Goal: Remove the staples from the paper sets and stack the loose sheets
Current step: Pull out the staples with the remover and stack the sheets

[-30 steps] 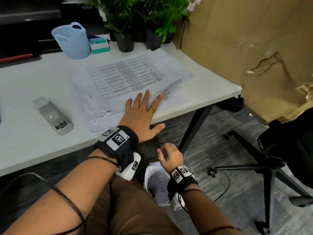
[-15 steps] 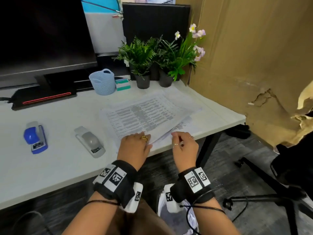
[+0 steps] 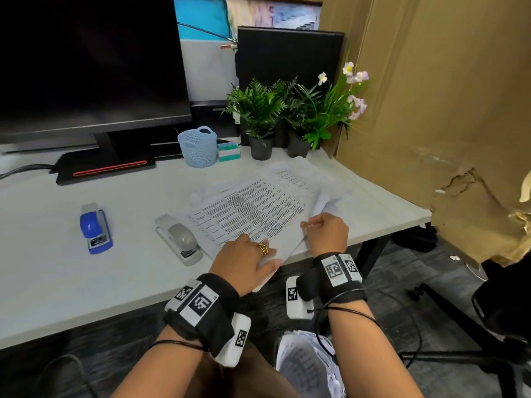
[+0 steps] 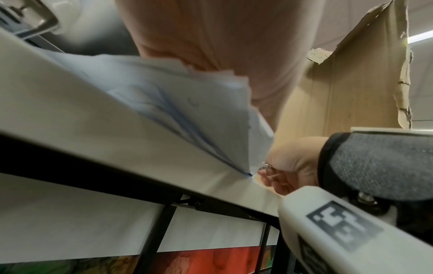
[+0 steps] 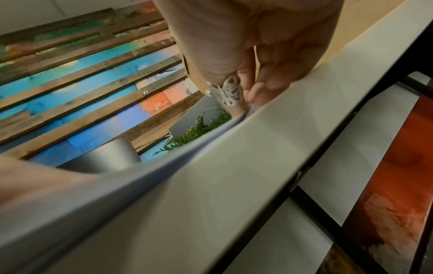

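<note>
Sorting stapled sets at the white tabletop.
Left hand presses flat on the printed white paper stack near the front edge; right hand pinches lifted sheets, apparently seeking a staple to pull next.

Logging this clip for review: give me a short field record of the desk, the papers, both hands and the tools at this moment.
surface: white desk
papers: printed sheets spread near the desk's front right edge
left hand: left hand rests on the near corner of the sheets, thumb at their edge
right hand: right hand pinches the lifted right edge of the sheets
tools: grey stapler beside the papers, blue stapler further left, both untouched
behind papers: blue basket, potted plants
</note>
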